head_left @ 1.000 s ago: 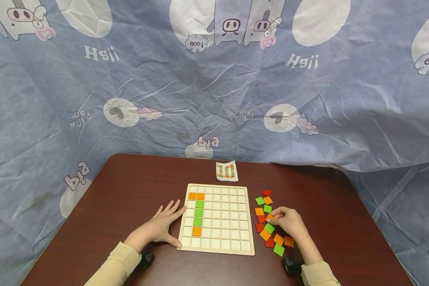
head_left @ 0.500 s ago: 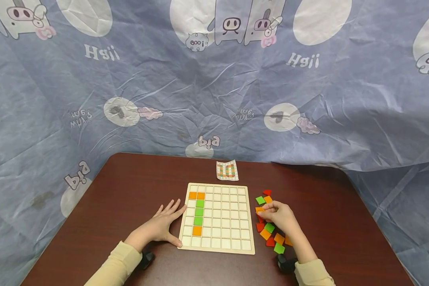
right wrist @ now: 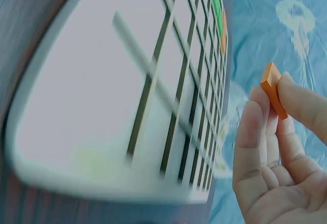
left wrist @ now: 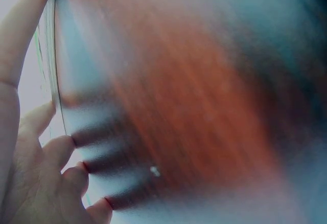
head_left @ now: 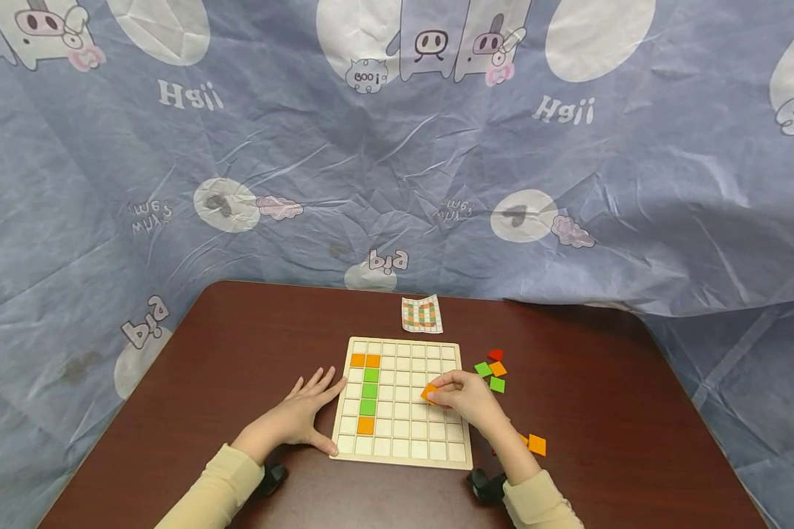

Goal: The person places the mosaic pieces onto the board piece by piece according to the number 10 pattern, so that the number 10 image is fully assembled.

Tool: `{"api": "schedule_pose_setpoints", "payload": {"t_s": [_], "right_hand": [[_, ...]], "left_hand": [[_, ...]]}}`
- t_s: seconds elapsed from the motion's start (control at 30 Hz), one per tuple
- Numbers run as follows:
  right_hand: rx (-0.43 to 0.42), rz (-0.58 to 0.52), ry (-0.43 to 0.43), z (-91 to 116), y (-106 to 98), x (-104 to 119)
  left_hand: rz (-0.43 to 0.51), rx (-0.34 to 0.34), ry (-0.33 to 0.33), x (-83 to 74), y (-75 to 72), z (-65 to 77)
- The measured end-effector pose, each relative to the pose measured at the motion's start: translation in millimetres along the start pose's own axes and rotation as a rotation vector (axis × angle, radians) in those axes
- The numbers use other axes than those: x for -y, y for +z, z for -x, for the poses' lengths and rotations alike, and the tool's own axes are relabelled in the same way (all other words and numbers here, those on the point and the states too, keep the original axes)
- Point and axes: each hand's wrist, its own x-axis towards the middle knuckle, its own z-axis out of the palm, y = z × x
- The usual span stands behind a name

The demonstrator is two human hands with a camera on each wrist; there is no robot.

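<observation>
I see the right hand (head_left: 468, 400) pinching an orange tile (head_left: 428, 394) over the right half of the board (head_left: 402, 431), askew to its grid; the left hand (head_left: 296, 420), fingers spread, braces the board's left edge, farther from the tile.

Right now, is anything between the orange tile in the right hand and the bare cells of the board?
Nothing visible. The right hand pinches the orange tile over a bare part of the board; the placed tiles lie further left, and the left hand rests at the board's left edge.
</observation>
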Motion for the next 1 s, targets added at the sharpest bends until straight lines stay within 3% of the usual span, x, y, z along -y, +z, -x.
{"api": "schedule_pose_setpoints", "payload": {"t_s": [0.4, 1.0], "right_hand": [[0.144, -0.026, -0.101, -0.8, 53.1, 18.8], [0.19, 0.131, -0.237, -0.1, 109.3, 33.0]], "left_hand": [[-0.007, -0.002, -0.004, -2.2, -0.8, 0.4], [-0.017, -0.01, -0.005, -1.5, 0.1, -0.1]]}}
